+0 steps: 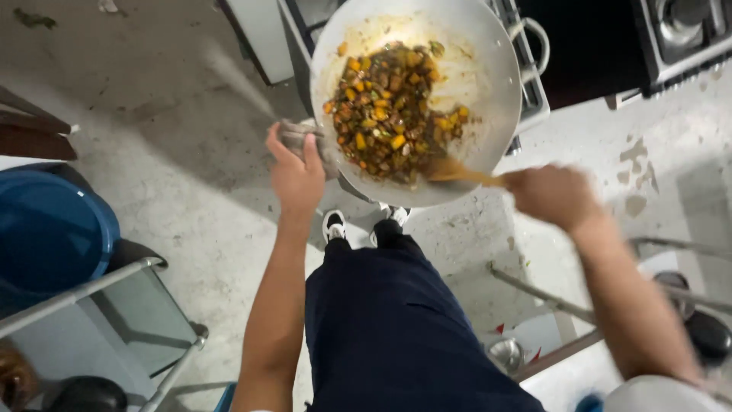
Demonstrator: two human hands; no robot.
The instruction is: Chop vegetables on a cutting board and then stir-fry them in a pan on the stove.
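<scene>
A large silver wok (488,69) sits on a stove and holds a brown and yellow mix of chopped food (393,114). My left hand (296,174) grips the wok's near-left handle through a grey cloth (293,136). My right hand (550,195) is closed around a wooden spatula (461,174) whose blade reaches into the near side of the food. My dark trousers and two shoes (333,225) show below the wok.
A stove (534,95) carries the wok, and a second burner (682,23) is at the top right. A blue tub (49,233) stands at the left beside a metal rack (91,290). Another metal frame (549,301) with a small steel bowl (505,355) is at the lower right. The concrete floor (168,130) is stained.
</scene>
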